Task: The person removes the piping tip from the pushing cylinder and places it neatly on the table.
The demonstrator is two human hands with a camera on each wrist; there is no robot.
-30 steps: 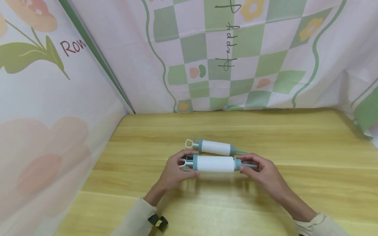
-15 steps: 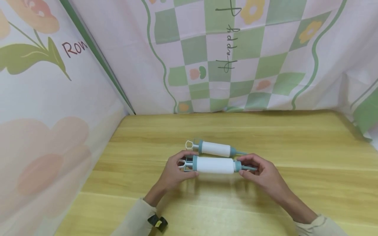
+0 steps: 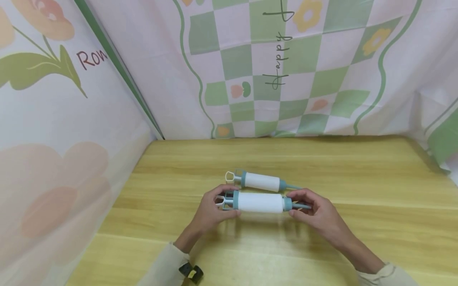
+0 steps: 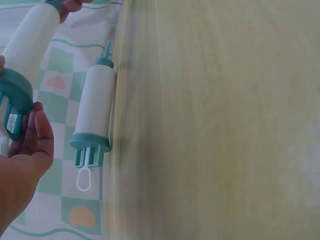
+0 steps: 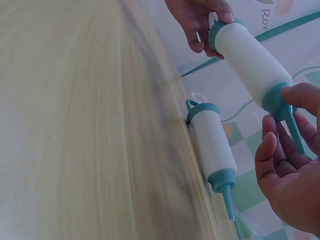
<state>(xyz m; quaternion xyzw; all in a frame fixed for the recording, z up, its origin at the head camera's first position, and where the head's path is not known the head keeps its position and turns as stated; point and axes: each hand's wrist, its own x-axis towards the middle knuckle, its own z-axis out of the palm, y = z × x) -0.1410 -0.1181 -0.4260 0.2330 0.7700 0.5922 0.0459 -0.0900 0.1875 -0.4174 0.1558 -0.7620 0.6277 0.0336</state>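
Observation:
A syringe-like dispenser [image 3: 260, 202] with a white barrel, teal end caps, a thin teal nozzle and a white ring-handled plunger is held level above the table between both hands. My left hand [image 3: 211, 208] grips its teal collar at the plunger end, thumb on the near side and fingers on the far side. My right hand [image 3: 320, 208] holds the teal cap at the nozzle end between thumb and fingers, with the nozzle [image 5: 294, 131] running between them. A second, matching dispenser [image 3: 262, 181] lies on the table just beyond, nozzle to the right.
The wood-grain table [image 3: 272, 250] extends around the hands. A patterned cloth curtain [image 3: 264, 99] hangs behind its far edge, and another flowered cloth [image 3: 71, 159] stands along the left side. A dark band [image 3: 191, 273] sits at the left sleeve.
The head view tips slightly, so everything sits a little lower in it. Both hands keep hold of the same dispenser at its two ends; the other one has not moved on the table.

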